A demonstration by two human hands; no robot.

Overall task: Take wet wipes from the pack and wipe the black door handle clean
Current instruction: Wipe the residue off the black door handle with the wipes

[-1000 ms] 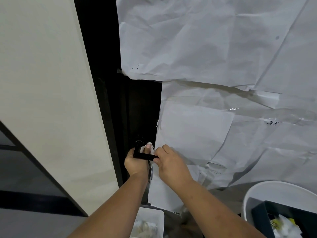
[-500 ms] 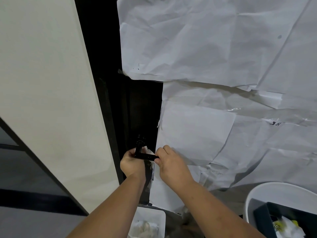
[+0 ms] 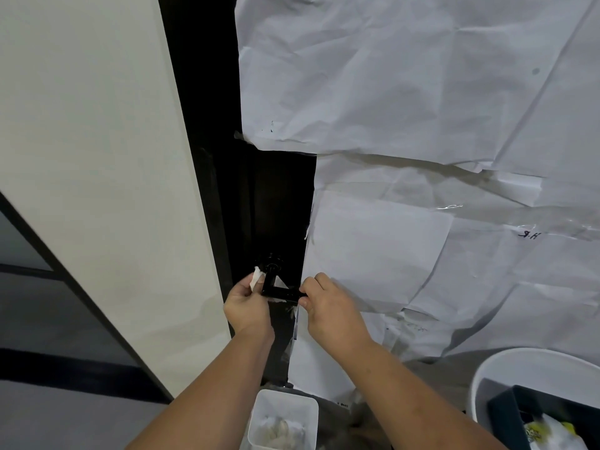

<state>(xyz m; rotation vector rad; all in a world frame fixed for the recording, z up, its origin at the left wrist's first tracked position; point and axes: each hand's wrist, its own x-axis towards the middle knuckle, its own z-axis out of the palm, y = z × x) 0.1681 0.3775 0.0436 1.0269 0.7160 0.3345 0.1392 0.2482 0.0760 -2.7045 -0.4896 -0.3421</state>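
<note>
The black door handle sticks out from a black door, an L-shaped lever. My left hand holds a white wet wipe against the left side of the handle's neck, fingers curled round it. My right hand pinches the free end of the lever at its right tip. A bit of white wipe also shows behind the lever. The wet wipe pack lies in a dark box at the bottom right, partly cut off.
Crumpled white paper is taped over the door to the right. A cream wall panel stands on the left. Below the hands sits a small white bin with used wipes. A round white tub holds the dark box.
My left hand has slid the wipe left and up, from behind the lever to the left side of the handle's neck. My right hand stays on the lever's end.
</note>
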